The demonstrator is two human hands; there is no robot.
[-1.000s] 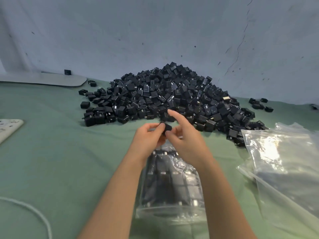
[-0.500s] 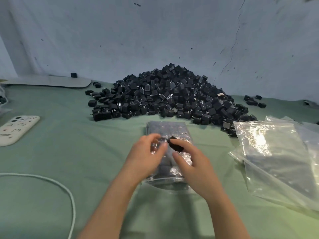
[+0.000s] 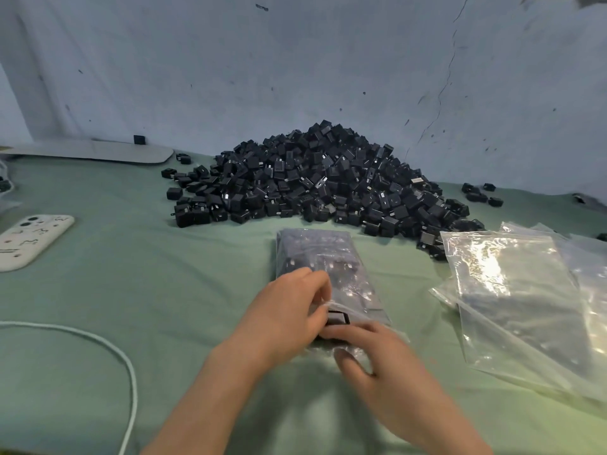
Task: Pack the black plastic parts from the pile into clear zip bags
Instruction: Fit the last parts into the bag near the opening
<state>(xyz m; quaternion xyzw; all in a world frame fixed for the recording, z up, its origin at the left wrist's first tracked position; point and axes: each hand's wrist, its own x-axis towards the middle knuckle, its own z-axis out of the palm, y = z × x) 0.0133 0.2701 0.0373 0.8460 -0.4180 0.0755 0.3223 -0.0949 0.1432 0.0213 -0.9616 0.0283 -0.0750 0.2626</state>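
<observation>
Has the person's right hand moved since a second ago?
Yes. The right hand has drawn back from the front edge of the pile toward the person, and is now at the near end of the bag.

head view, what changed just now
The zip bag now lies beyond the hands, toward the pile; before it lay on the near side. Now the left hand holds its near mouth and the right hand brings the pinched black part down to it. Pile, empty bags unchanged.

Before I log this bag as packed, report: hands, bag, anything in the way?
Left hand grip on zip bag mouth. Right hand against black part at the opening, grip unclear. Bag flat on cloth, parts inside. Nothing in the way.
</observation>
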